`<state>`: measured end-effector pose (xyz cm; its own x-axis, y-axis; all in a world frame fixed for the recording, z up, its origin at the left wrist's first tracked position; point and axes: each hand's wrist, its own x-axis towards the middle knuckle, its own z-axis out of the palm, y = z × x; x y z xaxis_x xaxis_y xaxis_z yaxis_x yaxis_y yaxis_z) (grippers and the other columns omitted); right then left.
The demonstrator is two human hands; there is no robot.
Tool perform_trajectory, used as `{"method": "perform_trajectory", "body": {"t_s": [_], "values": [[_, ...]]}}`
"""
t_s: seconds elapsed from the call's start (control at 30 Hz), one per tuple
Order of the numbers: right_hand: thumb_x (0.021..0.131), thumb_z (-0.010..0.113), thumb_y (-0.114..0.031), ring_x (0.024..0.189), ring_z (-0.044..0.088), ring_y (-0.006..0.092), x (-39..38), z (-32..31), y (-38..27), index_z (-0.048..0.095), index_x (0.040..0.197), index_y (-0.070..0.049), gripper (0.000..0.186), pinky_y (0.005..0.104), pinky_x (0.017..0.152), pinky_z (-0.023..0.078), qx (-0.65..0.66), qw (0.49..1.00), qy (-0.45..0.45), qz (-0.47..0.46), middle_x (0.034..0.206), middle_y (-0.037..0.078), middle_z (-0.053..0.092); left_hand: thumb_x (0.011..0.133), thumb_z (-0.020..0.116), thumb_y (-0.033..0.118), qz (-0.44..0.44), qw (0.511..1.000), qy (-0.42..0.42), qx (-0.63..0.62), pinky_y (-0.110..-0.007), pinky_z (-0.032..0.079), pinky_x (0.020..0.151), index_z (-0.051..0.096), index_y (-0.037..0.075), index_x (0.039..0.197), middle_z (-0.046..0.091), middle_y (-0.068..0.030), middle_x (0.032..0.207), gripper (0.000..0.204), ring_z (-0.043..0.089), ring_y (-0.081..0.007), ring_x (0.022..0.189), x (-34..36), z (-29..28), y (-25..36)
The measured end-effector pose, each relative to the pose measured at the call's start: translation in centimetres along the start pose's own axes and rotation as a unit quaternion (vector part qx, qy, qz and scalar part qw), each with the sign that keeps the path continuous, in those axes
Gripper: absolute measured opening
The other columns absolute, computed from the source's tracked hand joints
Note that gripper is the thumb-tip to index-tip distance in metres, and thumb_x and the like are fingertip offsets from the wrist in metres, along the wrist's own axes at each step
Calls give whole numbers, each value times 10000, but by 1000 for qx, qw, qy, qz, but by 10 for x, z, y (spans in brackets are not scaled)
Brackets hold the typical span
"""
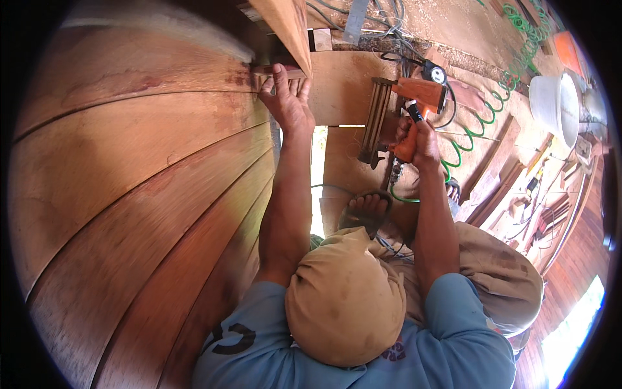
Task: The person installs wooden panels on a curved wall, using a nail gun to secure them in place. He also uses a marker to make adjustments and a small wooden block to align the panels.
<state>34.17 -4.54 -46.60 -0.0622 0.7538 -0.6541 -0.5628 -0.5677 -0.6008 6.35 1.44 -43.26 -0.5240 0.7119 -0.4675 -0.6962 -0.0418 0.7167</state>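
Nail gun (420,94) in R hand (424,146), fingers wrapped round it, right of plank wall (129,142); L hand (289,107) fingers spread against wood block (293,72); prob. best: press block steady, fingertips clear.

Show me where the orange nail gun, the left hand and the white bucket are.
Orange nail gun (421,94): head view, on its orange body.
Left hand (289,107): head view, middle of the hand.
White bucket (545,105): head view, on its side wall.
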Motion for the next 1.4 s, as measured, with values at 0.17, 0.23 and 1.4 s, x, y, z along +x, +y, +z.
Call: {"method": "perform_trajectory", "body": {"t_s": [0.17,0.23,1.4], "values": [[870,467,-101,681,578,196,1,-1,1,536,1030,-23,191,334,621,511,-6,1000,8,6,816,77,579,884,796,398,-11,1000,-25,-5,-612,345,1141,318,-28,1312,468,-263,1328,770,468,-418,1316,5,-2,4],[903,457,-126,690,550,202,1,-1,1,496,994,-62,118,361,634,502,-24,1000,10,9,828,75,557,885,798,388,0,999,-31,-24,-590,362,1137,350,-29,1294,488,-255,1313,736,475,-407,1314,7,-2,1],[956,471,-289,688,526,189,19,-25,4,523,962,-98,198,373,642,495,28,996,-34,72,824,41,543,770,888,238,198,900,-102,375,-414,485,930,416,-50,1279,580,-195,1135,752,613,-271,1023,-8,-43,-17]]}}
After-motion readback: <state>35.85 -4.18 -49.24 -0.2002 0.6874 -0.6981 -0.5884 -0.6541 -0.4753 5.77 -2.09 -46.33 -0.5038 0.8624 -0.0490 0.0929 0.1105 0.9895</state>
